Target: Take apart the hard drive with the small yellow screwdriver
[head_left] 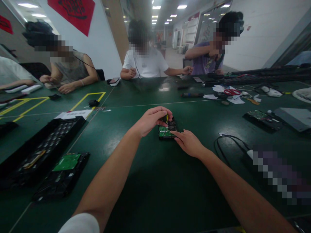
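The left hand [154,119] has its fingers wrapped around a small black and yellow tool [165,118]. Right under those fingers is a little black box [167,138] with a green board [164,131] on it, lying on the dark green table [175,187]. The right hand [189,142] has its pointing finger stretched out so the tip touches the box; I cannot tell if its other fingers grip it. Well to the left of the fingers sit a long black tray [79,124] and a black frame [62,186]. Off to the right of the fingers is another box with a board [262,120]. Beyond the fingers, people sit across the table.
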{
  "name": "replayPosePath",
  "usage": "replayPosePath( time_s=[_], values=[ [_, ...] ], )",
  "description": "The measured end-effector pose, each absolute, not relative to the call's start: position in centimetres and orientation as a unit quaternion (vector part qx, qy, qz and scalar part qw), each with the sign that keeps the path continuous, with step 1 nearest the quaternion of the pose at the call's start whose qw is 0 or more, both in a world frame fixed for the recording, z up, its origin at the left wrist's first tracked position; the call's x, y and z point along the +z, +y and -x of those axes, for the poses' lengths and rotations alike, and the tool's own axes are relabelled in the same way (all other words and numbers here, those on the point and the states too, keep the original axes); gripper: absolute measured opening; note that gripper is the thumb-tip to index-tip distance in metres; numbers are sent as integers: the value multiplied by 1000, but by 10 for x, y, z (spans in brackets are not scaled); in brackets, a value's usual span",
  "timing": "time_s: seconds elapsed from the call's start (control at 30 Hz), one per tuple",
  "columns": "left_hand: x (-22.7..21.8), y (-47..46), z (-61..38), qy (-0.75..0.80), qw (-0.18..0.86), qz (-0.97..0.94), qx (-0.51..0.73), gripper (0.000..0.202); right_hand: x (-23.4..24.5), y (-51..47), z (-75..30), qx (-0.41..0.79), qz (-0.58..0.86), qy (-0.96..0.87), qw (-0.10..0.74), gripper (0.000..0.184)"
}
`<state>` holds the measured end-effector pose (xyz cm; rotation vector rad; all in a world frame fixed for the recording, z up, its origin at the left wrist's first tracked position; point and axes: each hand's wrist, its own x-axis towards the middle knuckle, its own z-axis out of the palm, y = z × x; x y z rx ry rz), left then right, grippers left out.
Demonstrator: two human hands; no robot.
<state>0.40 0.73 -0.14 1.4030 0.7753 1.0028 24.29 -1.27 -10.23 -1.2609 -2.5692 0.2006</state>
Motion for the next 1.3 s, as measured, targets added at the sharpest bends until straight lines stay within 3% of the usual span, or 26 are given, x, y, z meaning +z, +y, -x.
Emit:
replayPosePath(
  time_s=[0.2, 0.67, 0.8, 1.0, 1.3],
  values=[
    [-5, 10, -3, 379, 507, -650, 421, 28, -104, -12, -243, 61, 437, -887, 136, 44],
    [-2, 5, -8, 350, 597, -566, 448, 25, -103, -13, -243, 61, 434, -889, 133, 44],
    [-3, 8, -6, 362, 566, -602, 432, 19, -103, -13, -244, 64, 434, -888, 137, 44],
    [-1, 9, -2, 401, 495, -648, 418, 26, -103, -12, -245, 73, 434, -888, 136, 44],
    [-1, 8, -3, 414, 503, -634, 417, 27, -103, -12, -244, 77, 436, -885, 143, 44]
  ],
)
